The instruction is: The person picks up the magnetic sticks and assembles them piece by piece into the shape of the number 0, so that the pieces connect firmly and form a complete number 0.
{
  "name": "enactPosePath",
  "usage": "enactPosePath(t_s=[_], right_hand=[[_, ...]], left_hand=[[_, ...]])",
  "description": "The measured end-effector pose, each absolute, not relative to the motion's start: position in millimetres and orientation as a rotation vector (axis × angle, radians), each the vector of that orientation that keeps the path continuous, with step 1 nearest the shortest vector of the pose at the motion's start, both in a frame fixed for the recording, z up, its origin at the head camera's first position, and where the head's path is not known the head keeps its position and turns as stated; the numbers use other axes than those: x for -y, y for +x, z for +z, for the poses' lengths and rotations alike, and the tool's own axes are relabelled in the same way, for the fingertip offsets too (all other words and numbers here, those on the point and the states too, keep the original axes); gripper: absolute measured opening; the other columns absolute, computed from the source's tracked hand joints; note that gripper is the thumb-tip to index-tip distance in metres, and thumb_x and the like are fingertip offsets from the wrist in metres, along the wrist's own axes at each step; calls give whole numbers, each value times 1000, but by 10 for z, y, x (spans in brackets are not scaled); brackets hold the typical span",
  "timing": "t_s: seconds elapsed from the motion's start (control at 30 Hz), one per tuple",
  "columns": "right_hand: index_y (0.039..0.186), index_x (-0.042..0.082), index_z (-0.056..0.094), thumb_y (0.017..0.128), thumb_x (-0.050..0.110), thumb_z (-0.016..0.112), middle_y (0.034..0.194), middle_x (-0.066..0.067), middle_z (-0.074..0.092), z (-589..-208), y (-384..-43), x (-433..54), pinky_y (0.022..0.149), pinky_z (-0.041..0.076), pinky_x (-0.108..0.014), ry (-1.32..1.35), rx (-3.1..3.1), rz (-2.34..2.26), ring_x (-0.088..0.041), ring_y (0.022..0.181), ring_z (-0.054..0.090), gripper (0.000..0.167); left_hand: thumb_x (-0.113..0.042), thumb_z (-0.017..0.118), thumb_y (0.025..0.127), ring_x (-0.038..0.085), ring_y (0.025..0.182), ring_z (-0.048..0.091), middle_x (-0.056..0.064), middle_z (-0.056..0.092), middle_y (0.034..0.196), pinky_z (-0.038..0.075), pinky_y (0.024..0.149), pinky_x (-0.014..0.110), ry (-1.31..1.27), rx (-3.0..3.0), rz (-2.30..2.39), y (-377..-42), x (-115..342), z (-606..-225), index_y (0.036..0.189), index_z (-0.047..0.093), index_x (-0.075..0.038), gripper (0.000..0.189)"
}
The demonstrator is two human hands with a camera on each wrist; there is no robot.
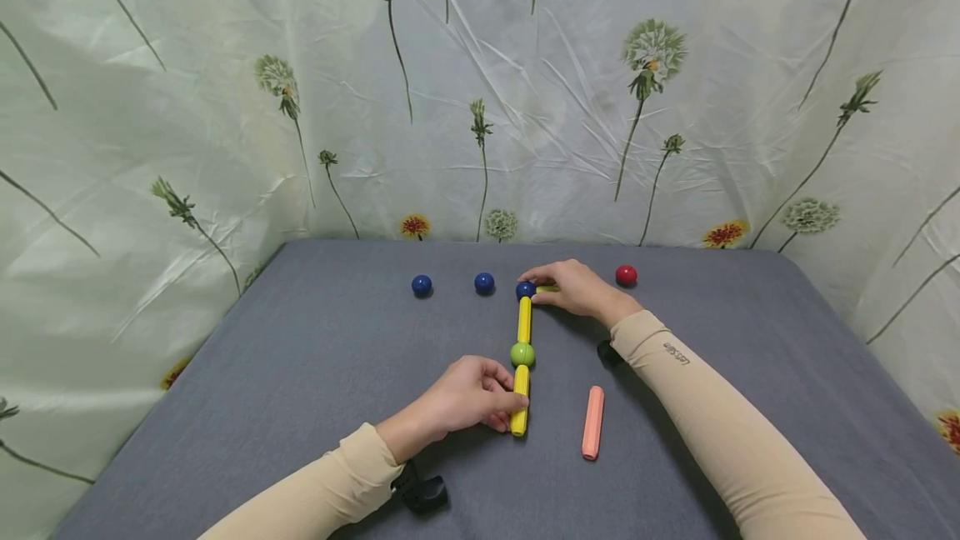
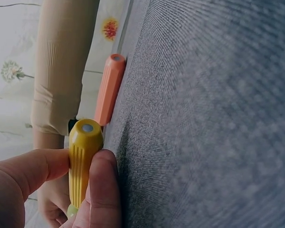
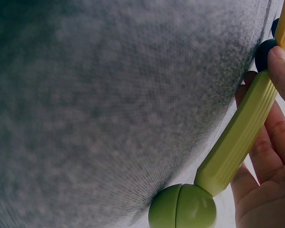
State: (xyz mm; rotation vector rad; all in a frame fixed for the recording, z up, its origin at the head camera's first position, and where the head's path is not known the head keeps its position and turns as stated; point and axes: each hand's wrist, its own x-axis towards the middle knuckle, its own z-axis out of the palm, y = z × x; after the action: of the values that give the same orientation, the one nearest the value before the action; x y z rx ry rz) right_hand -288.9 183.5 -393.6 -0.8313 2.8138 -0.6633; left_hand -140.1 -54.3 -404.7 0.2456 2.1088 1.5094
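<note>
Head view: our left hand (image 1: 465, 397) pinches near yellow rod (image 1: 520, 400); right hand (image 1: 577, 287) grips lime rod (image 3: 240, 134) at blue ball (image 1: 526, 290). We should steady chain, seat end squarely.

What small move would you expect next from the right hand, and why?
Probably pressing the lime-green stick against the dark blue ball. The right hand holds that stick beside the ball capping the yellow sticks, which the left hand steadies.

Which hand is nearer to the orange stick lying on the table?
Left. The left hand holds the near yellow stick, just beside the orange stick. The right hand is farther back, by the blue ball.
</note>
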Motion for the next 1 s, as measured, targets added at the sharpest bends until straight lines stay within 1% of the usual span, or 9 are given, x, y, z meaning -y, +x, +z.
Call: enactPosePath(t_s=[0.4, 0.63, 0.83, 1.0], right_hand=[[145, 18, 68, 104, 24, 73, 136, -15, 75, -3930, -2865, -1844, 108, 55, -52, -844, -2818, -664, -32, 127, 71, 42], [145, 17, 69, 104, 24, 73, 134, -15, 76, -3924, -2885, -1837, 107, 56, -52, -853, -2813, -654, -32, 126, 71, 42], [144, 16, 69, 104, 21, 74, 136, -16, 75, -3884, -2895, -1825, 107, 56, -51, -856, -2787, -667, -34, 128, 70, 41], [143, 13, 70, 103, 19, 74, 137, -18, 73, -3832, -2899, -1832, 105, 58, -49, -872, -2739, -693, -35, 129, 70, 41]], left_hand=[[-15, 86, 92, 11, 63, 73, 5, 76, 77, 65, 65, 32, 221, -2103, 1512, -1438, 524, -4058, 103, 70, -2, 23], [-15, 85, 93, 11, 64, 73, 6, 78, 80, 65, 66, 33, 224, -2095, 1508, -1432, 516, -4023, 110, 69, -1, 28], [-17, 82, 96, 13, 65, 75, 9, 80, 81, 65, 65, 33, 280, -2137, 1462, -1441, 541, -3961, 106, 73, -1, 21], [-17, 80, 97, 13, 66, 76, 7, 80, 80, 64, 64, 31, 355, -2259, 1385, -1487, 606, -3907, 104, 75, -3, 16]])
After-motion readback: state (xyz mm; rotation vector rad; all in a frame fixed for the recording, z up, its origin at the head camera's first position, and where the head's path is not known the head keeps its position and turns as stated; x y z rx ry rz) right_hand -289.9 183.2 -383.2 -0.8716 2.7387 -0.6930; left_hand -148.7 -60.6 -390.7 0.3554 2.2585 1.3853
